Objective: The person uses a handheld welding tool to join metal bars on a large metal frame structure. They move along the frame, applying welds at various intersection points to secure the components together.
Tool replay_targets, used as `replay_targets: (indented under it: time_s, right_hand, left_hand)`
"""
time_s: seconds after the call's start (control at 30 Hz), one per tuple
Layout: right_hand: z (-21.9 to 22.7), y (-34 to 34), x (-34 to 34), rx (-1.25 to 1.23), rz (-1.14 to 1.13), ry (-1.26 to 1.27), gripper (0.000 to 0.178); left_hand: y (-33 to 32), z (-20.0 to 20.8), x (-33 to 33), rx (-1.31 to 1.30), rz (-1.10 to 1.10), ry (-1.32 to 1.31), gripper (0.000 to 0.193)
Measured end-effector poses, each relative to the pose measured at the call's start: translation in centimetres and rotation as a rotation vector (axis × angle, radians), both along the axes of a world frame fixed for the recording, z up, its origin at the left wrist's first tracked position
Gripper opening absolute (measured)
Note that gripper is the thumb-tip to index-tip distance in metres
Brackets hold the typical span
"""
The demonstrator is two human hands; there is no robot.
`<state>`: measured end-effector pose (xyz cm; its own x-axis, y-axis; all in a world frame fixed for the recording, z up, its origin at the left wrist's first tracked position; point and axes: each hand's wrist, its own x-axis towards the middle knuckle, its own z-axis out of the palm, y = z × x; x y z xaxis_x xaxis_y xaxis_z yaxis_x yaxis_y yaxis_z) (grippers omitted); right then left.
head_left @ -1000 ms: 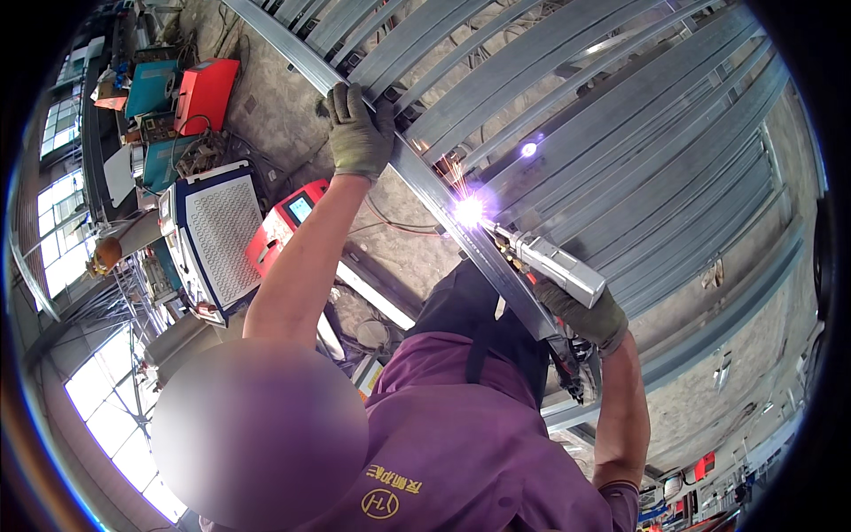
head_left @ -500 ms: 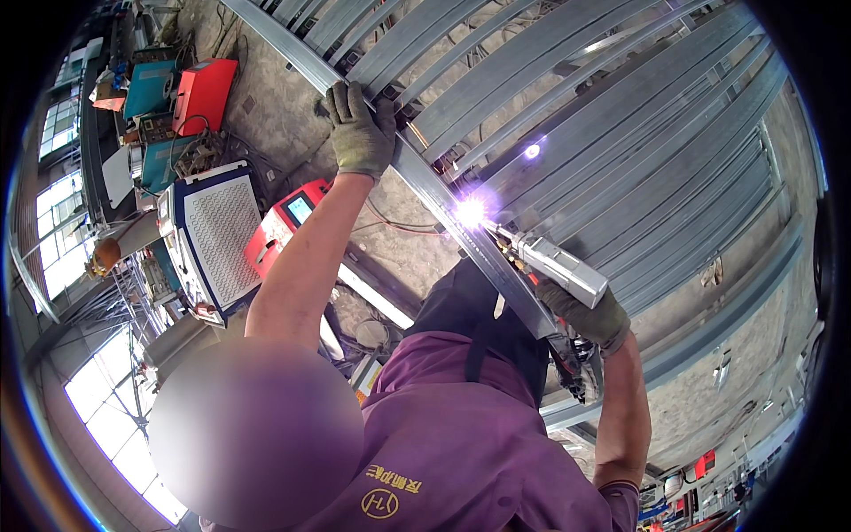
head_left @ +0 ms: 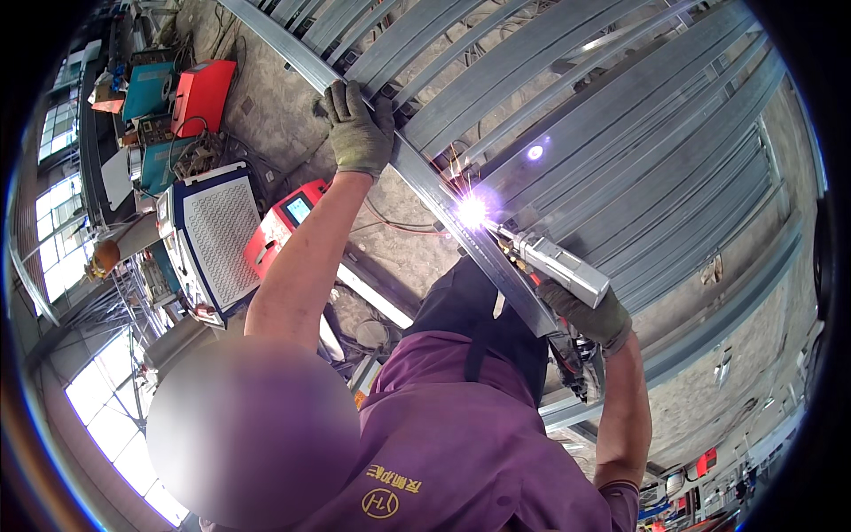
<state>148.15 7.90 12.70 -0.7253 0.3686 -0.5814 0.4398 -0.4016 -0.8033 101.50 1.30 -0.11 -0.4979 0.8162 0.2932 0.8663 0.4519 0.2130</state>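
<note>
My left hand (head_left: 362,133), in an olive work glove, lies over a long grey metal rail (head_left: 424,182). Its fingers are stretched out and the thumb is spread from them. In my gloved right hand (head_left: 589,315) is a silver, boxy welding gun (head_left: 567,270), the fingers wrapped round its rear part and partly hidden beneath it. The gun's thin nozzle points up and left at the rail's inner edge. There a bright white-violet glare (head_left: 472,211) throws sparks and hides the joint. Several flat grey metal slats (head_left: 567,168) run off from the rail toward the upper right.
Left of my left arm stand a red machine with a lit screen (head_left: 288,222) and a white-and-blue cabinet with a perforated panel (head_left: 217,222). Red and teal machines (head_left: 202,97) are farther off. Cables (head_left: 399,226) trail over the concrete floor. A long metal bar (head_left: 709,341) lies at right.
The sparks at the glare spray higher and farther than before. The slats sit slightly differently against the rail. Both hands and the welding gun have hardly moved.
</note>
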Motion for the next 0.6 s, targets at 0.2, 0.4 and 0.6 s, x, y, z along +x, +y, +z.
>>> replay_targets:
  time_s: [0.2, 0.4, 0.6]
  right_hand:
    - [-0.11, -0.11, -0.04, 0.084, 0.021, 0.053, 0.040]
    - [0.07, 0.17, 0.10, 0.041, 0.051, 0.015, 0.040]
    - [-0.28, -0.02, 0.54, 0.050, 0.040, 0.051, 0.040]
  left_hand:
    - [0.13, 0.31, 0.15, -0.001, 0.002, -0.019, 0.072]
    - [0.01, -0.13, 0.13, 0.007, 0.028, 0.045, 0.069]
    - [0.16, 0.21, 0.27, 0.009, 0.012, 0.035, 0.069]
